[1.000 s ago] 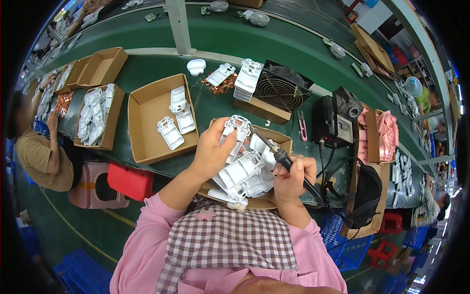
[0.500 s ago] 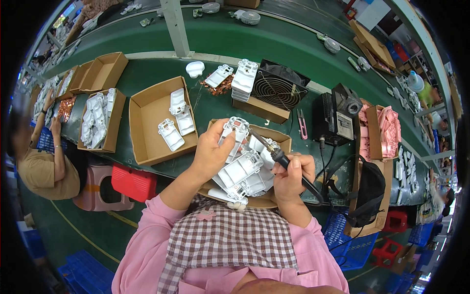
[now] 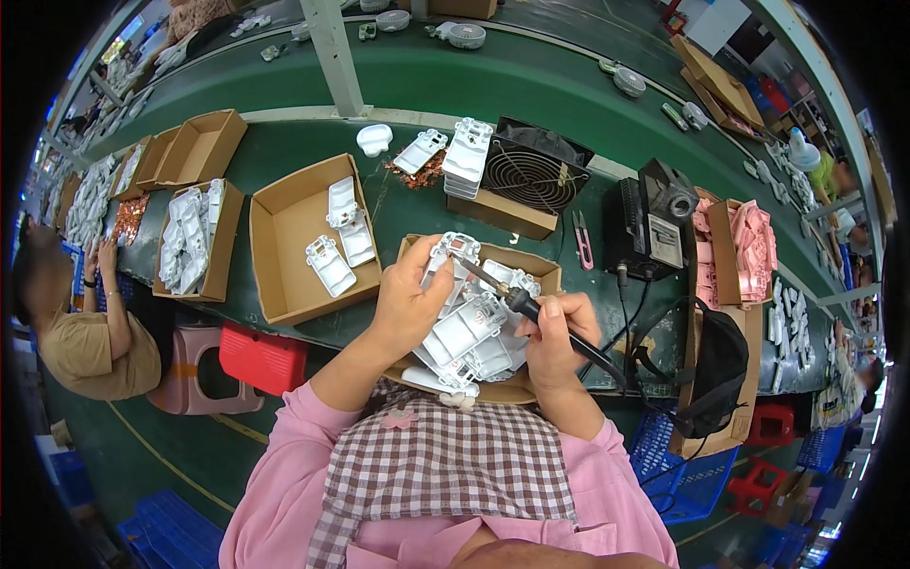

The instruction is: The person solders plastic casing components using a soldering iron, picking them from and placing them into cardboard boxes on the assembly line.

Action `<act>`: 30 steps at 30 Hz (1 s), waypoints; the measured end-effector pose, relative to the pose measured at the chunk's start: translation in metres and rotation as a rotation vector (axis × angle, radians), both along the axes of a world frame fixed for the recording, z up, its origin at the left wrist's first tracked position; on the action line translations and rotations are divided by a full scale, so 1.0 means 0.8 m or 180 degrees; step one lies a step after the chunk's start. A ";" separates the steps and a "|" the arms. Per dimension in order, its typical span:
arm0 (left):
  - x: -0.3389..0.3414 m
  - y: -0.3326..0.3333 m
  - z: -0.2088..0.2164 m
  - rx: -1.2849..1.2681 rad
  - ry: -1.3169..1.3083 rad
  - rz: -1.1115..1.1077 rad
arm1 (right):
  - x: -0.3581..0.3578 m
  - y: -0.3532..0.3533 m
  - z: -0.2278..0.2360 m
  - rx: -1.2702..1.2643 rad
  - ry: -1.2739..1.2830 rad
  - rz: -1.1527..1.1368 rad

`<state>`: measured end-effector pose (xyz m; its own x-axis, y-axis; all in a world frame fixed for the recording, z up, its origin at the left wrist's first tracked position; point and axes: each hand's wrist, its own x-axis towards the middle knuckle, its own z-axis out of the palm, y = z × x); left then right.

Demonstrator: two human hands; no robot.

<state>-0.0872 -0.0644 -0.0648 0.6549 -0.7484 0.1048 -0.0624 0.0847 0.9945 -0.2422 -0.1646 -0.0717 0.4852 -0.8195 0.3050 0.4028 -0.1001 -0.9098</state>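
My left hand [image 3: 406,302] pinches a white plastic casing [image 3: 462,246] above an open cardboard box [image 3: 547,268]. In my right hand [image 3: 559,339] is a soldering iron [image 3: 523,302], gripped by its black handle. Its metal tip points up and left and reaches the casing close to my left fingers; whether it touches is too small to tell. Below my hands, several more white casings [image 3: 464,334] lie heaped in the box. Part of the held casing is hidden by my left fingers.
Left stands a cardboard box [image 3: 275,213] with 3 white casings. Behind are stacked white casings [image 3: 468,152], a black fan [image 3: 536,166] and copper-coloured scraps [image 3: 431,174]. Right are pink snips [image 3: 582,242], a black soldering station [image 3: 647,223] and pink parts [image 3: 752,247]. A co-worker [image 3: 95,351] sits left.
My right hand has shifted slightly left, bringing the iron's tip further over the casing. Handheld fans on the green belt behind have moved left. The co-worker's arms have moved.
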 end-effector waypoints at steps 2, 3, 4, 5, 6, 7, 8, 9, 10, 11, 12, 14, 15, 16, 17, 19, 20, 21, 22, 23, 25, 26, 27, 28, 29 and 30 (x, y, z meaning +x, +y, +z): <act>0.000 0.000 -0.001 -0.0006 -0.0047 -0.0008 | 0.001 0.000 0.000 0.0041 -0.0014 -0.0014; -0.001 -0.001 -0.001 -0.0001 -0.0041 0.0002 | 0.001 0.000 -0.001 0.0039 -0.0014 -0.0017; -0.001 -0.001 -0.002 0.0005 -0.0033 0.0011 | 0.001 0.000 -0.001 0.0049 -0.0015 -0.0024; -0.001 -0.001 -0.002 0.0004 -0.0030 0.0007 | 0.000 0.000 -0.001 0.0059 -0.0015 -0.0032; 0.001 0.000 0.000 0.0058 -0.0125 -0.0061 | 0.001 0.000 -0.001 0.0059 -0.0015 -0.0028; 0.002 0.001 0.000 0.0113 -0.0220 -0.0131 | 0.002 0.000 0.001 0.0057 -0.0010 -0.0021; 0.002 0.001 0.000 0.0113 -0.0219 -0.0128 | 0.002 0.000 0.002 0.0056 -0.0005 -0.0015; 0.002 0.001 -0.001 0.0085 -0.0234 -0.0127 | 0.003 0.000 0.001 0.0055 -0.0004 -0.0016; 0.002 0.001 -0.002 0.0056 -0.0248 -0.0128 | 0.003 -0.001 0.001 0.0005 0.0009 -0.0014; 0.002 0.000 0.000 0.0055 -0.0247 -0.0129 | 0.003 -0.001 0.001 -0.0046 0.0022 -0.0013; 0.002 0.000 0.003 0.0076 -0.0284 -0.0141 | 0.003 -0.001 0.001 -0.0045 0.0024 -0.0015; 0.002 0.000 0.003 0.0096 -0.0318 -0.0156 | 0.003 -0.002 0.001 0.0006 0.0026 -0.0004; 0.003 0.000 0.002 0.0106 -0.0327 -0.0167 | 0.004 -0.001 0.002 0.0007 0.0027 -0.0004; 0.003 0.000 0.001 0.0115 -0.0335 -0.0178 | 0.004 -0.001 0.003 0.0005 0.0024 -0.0011; 0.003 -0.001 0.000 0.0114 -0.0334 -0.0178 | 0.005 -0.001 0.003 0.0003 0.0021 -0.0017; 0.003 -0.001 -0.003 0.0068 -0.0220 -0.0174 | 0.004 -0.002 0.002 0.0020 0.0053 -0.0013; 0.003 -0.001 -0.002 0.0067 -0.0220 -0.0173 | 0.004 -0.002 0.001 0.0035 0.0081 -0.0008; 0.002 -0.001 0.000 0.0078 -0.0183 -0.0183 | 0.004 -0.002 0.001 0.0034 0.0081 -0.0014; 0.001 -0.002 0.001 0.0088 -0.0146 -0.0192 | 0.005 -0.002 0.000 -0.0023 0.0135 -0.0068; 0.001 -0.002 0.000 0.0084 -0.0149 -0.0197 | 0.005 -0.002 0.000 -0.0082 0.0188 -0.0123; 0.001 0.000 -0.002 0.0094 -0.0122 -0.0197 | 0.004 0.000 0.003 0.0015 0.0075 -0.0179; 0.001 0.001 -0.003 0.0089 -0.0129 -0.0196 | 0.003 0.001 0.004 0.0114 -0.0034 -0.0234; 0.002 0.001 -0.004 0.0130 -0.0088 -0.0186 | 0.002 0.001 0.003 0.0104 -0.0051 -0.0227; 0.003 0.002 -0.005 0.0173 -0.0048 -0.0174 | 0.001 0.001 0.001 0.0185 -0.0221 -0.0170; 0.004 0.002 -0.005 0.0166 -0.0065 -0.0162 | 0.000 0.001 -0.001 0.0270 -0.0390 -0.0110; 0.001 0.002 -0.003 0.0090 -0.0042 -0.0114 | -0.002 0.000 -0.002 0.0155 -0.0366 -0.0139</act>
<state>-0.0864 -0.0625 -0.0670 0.6264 -0.7741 0.0916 -0.0729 0.0588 0.9956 -0.2437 -0.1647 -0.0733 0.4128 -0.8543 0.3159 0.5010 -0.0767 -0.8621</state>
